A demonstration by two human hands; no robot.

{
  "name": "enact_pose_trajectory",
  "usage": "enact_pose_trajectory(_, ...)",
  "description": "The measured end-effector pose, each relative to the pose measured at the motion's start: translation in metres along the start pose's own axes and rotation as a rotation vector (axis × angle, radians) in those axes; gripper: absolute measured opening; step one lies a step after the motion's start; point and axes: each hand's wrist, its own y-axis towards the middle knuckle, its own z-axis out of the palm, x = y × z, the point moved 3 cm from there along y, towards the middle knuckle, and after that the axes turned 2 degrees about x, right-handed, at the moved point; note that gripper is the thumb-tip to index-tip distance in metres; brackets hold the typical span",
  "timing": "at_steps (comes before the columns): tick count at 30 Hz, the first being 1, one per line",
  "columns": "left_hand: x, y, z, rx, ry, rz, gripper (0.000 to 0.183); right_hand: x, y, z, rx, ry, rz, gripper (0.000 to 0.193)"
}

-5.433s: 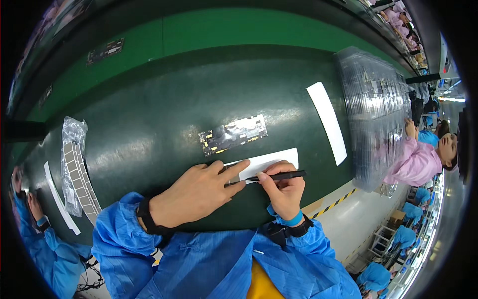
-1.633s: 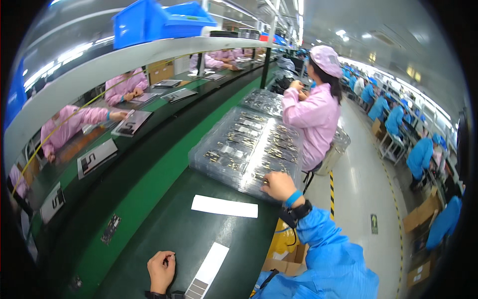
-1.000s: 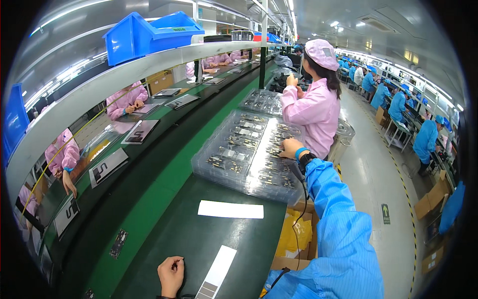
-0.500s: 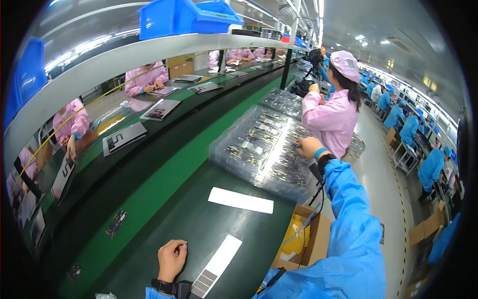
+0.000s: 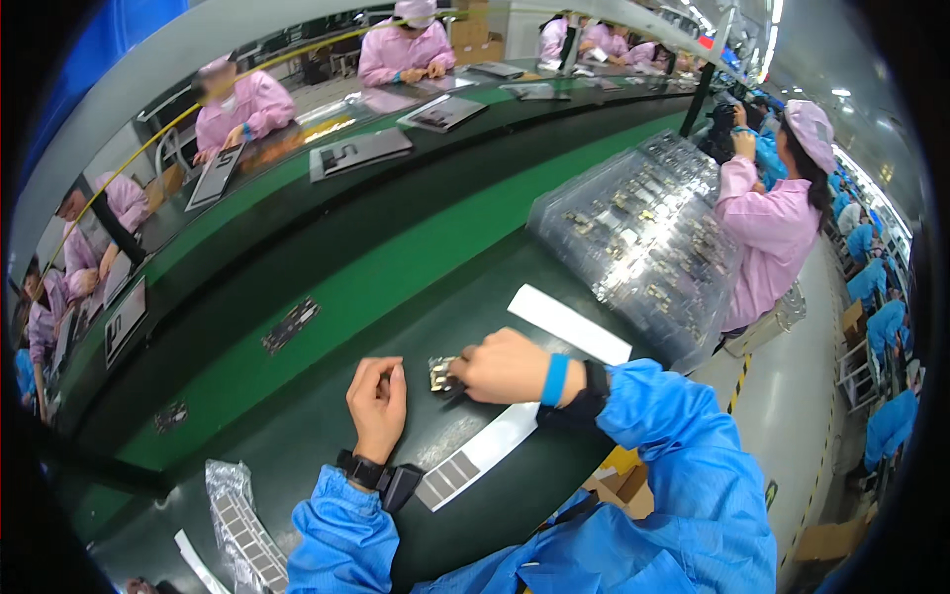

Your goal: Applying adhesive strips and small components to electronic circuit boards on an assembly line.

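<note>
My right hand (image 5: 503, 368) is closed on the edge of a small circuit board (image 5: 442, 376), a dark piece with bright metal patches, just above the dark green tabletop (image 5: 426, 540). Left of it is my left hand (image 5: 378, 408), fingers curled in and thumb against the forefinger; whatever lies between them, if anything, is hidden. Beside my left wrist lies a white backing strip (image 5: 495, 445) with several grey rectangular stickers (image 5: 450, 480) at its near end. My right forearm partly covers a second white strip (image 5: 569, 325).
Clear plastic trays (image 5: 633, 233) full of boards stand at the far right. Two boards (image 5: 292, 325) lie on the green belt (image 5: 376, 287). A plastic-wrapped sticker sheet (image 5: 242, 525) is at lower left, a cardboard box (image 5: 623, 490) below my right arm. A pink-clad co-worker (image 5: 777, 218) stands beyond.
My right hand has come back from the plastic trays to the table beside my left hand, with a circuit board in its fingers. The view has swung, showing more of the near left table.
</note>
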Motion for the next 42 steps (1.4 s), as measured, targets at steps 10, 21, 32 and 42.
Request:
enact_pose_trajectory(10, 0.013, -0.005, -0.013, 0.012, -0.03, 0.022, 0.008, 0.005, -0.009, 0.01, -0.362, 0.474, 0.147, 0.018)
enact_pose_trajectory(21, -0.049, -0.066, -0.011, 0.834, 0.715, 0.209, 0.027, 0.013, -0.09, 0.04, -0.521, 1.206, 0.845, 0.049)
enact_pose_trajectory(32, -0.044, -0.071, 0.021, 0.842, 0.474, 0.262, 0.036, 0.025, -0.092, 0.068, -0.486, 1.599, 0.858, 0.015)
enact_pose_trajectory(42, -0.049, -0.077, 0.021, 0.915, 0.523, 0.238, 0.055, 0.027, -0.092, 0.081, -0.463, 1.39, 0.854, 0.013)
